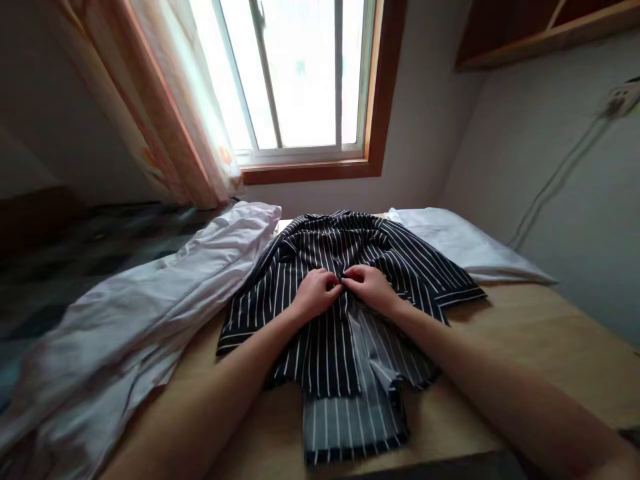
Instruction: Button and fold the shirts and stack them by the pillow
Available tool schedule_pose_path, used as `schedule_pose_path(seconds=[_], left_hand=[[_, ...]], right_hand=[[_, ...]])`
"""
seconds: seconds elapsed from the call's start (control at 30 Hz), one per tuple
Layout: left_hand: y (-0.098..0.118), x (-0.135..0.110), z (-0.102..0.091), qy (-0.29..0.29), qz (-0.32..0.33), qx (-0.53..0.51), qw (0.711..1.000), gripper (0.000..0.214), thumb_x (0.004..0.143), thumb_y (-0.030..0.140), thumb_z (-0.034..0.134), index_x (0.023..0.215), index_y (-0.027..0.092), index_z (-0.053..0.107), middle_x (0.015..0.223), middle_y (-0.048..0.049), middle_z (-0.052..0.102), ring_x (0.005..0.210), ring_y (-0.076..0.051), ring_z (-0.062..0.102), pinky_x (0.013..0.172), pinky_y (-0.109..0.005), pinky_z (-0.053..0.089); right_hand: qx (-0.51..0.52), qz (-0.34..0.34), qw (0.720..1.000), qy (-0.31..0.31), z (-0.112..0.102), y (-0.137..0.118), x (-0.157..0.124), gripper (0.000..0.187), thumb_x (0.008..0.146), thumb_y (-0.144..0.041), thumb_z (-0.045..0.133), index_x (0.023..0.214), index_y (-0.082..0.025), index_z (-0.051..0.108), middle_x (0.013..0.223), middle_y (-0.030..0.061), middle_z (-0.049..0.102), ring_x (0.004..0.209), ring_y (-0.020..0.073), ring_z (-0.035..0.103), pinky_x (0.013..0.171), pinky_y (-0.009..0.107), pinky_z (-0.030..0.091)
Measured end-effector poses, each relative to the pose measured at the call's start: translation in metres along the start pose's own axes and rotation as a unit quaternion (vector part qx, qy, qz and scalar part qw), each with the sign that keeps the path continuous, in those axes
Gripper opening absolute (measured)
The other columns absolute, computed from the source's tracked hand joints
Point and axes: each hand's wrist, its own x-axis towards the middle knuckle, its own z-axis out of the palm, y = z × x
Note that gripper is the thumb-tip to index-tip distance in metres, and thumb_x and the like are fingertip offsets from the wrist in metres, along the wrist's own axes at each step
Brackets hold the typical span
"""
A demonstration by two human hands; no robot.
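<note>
A black shirt with white stripes (320, 353) lies spread on the wooden table, collar toward the window and sleeves out to both sides. Its lower front falls partly open, showing the paler inside of the cloth. My left hand (317, 291) pinches the shirt's front edge near the middle. Right beside it, my right hand (371, 287) pinches the same edge, fingertips almost touching those of the left. Any button between the fingertips is too small to make out.
White cloth (165, 293) drapes over the table's left side, and another white cloth (460, 240) lies at the back right. The wooden table (560, 340) meets the wall under a window (310, 73). A curtain (170, 100) hangs at left; a cable (550, 180) runs down the right wall.
</note>
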Motion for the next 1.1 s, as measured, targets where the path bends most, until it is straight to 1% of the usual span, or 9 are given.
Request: schedule_pose_path(seconds=[0.13, 0.3, 0.47, 0.57, 0.7, 0.8, 0.97, 1.03, 1.1], left_hand=[[-0.006, 0.001, 0.0, 0.004, -0.011, -0.065, 0.998, 0.019, 0.086, 0.032, 0.064, 0.078, 0.017, 0.071, 0.086, -0.0052, 0.067, 0.085, -0.02, 0.063, 0.081, -0.033, 0.048], [-0.011, 0.003, -0.001, 0.025, -0.053, -0.155, 0.986, 0.026, 0.085, 0.04, 0.063, 0.08, 0.016, 0.07, 0.084, -0.0054, 0.068, 0.081, -0.02, 0.064, 0.076, -0.031, 0.05], [-0.011, 0.004, -0.003, 0.022, -0.089, -0.215, 0.972, 0.026, 0.083, 0.041, 0.061, 0.082, 0.016, 0.069, 0.083, -0.0044, 0.07, 0.081, -0.02, 0.065, 0.077, -0.031, 0.051], [-0.01, 0.004, -0.003, 0.022, -0.082, -0.195, 0.977, 0.025, 0.084, 0.039, 0.061, 0.08, 0.016, 0.069, 0.083, -0.0049, 0.07, 0.082, -0.02, 0.065, 0.077, -0.032, 0.051], [-0.009, 0.003, 0.0, 0.03, -0.053, -0.129, 0.99, 0.021, 0.084, 0.035, 0.063, 0.078, 0.016, 0.071, 0.085, -0.0056, 0.07, 0.083, -0.02, 0.065, 0.079, -0.033, 0.051], [-0.007, 0.002, 0.001, 0.031, -0.044, -0.106, 0.993, 0.019, 0.084, 0.033, 0.063, 0.078, 0.017, 0.071, 0.085, -0.0055, 0.069, 0.082, -0.02, 0.065, 0.079, -0.032, 0.051], [-0.006, 0.002, 0.001, 0.035, -0.046, -0.087, 0.995, 0.018, 0.084, 0.031, 0.063, 0.076, 0.016, 0.071, 0.083, -0.0055, 0.069, 0.082, -0.02, 0.064, 0.077, -0.031, 0.05], [-0.007, 0.002, 0.001, 0.033, -0.047, -0.095, 0.994, 0.018, 0.085, 0.03, 0.064, 0.076, 0.016, 0.071, 0.083, -0.0055, 0.069, 0.082, -0.02, 0.065, 0.077, -0.031, 0.051], [-0.009, 0.003, 0.001, 0.032, -0.047, -0.118, 0.991, 0.018, 0.085, 0.031, 0.063, 0.079, 0.016, 0.072, 0.085, -0.0057, 0.069, 0.083, -0.02, 0.065, 0.078, -0.031, 0.051]], right_hand=[[0.019, 0.002, 1.0, 0.002, 0.0, 0.003, 0.001, 0.013, 0.08, -0.022, 0.065, 0.088, -0.015, 0.072, 0.085, 0.0058, 0.074, 0.08, 0.0191, 0.068, 0.076, 0.03, 0.051], [0.055, 0.022, 0.998, 0.008, 0.0, 0.006, 0.002, 0.015, 0.078, -0.023, 0.066, 0.09, -0.015, 0.071, 0.085, 0.006, 0.073, 0.079, 0.0186, 0.068, 0.076, 0.031, 0.052], [0.009, -0.001, 1.0, 0.022, -0.001, 0.004, 0.0, 0.013, 0.077, -0.019, 0.064, 0.088, -0.015, 0.071, 0.081, 0.0045, 0.071, 0.076, 0.0179, 0.065, 0.075, 0.031, 0.051], [-0.002, 0.001, 1.0, 0.03, -0.001, 0.003, 0.0, 0.013, 0.077, -0.018, 0.064, 0.088, -0.015, 0.071, 0.081, 0.0046, 0.07, 0.076, 0.0178, 0.065, 0.075, 0.031, 0.051], [0.022, 0.007, 0.999, 0.026, -0.001, 0.003, 0.0, 0.015, 0.078, -0.02, 0.065, 0.09, -0.015, 0.071, 0.085, 0.0064, 0.071, 0.078, 0.0185, 0.066, 0.076, 0.032, 0.052], [0.027, -0.002, 0.999, 0.024, -0.001, 0.004, 0.0, 0.015, 0.079, -0.021, 0.064, 0.09, -0.015, 0.072, 0.085, 0.0067, 0.072, 0.077, 0.0189, 0.066, 0.076, 0.032, 0.052], [0.029, -0.022, 0.999, 0.01, -0.001, 0.002, -0.002, 0.015, 0.083, -0.028, 0.063, 0.083, -0.017, 0.072, 0.082, 0.0066, 0.072, 0.077, 0.0198, 0.066, 0.074, 0.032, 0.051], [0.044, -0.016, 0.999, 0.005, -0.001, 0.002, -0.001, 0.016, 0.082, -0.029, 0.063, 0.082, -0.017, 0.072, 0.081, 0.0067, 0.073, 0.077, 0.0201, 0.067, 0.075, 0.033, 0.051], [0.076, 0.005, 0.997, 0.004, -0.002, 0.003, 0.0, 0.016, 0.081, -0.031, 0.065, 0.082, -0.016, 0.073, 0.082, 0.007, 0.074, 0.079, 0.0205, 0.067, 0.076, 0.033, 0.051]])
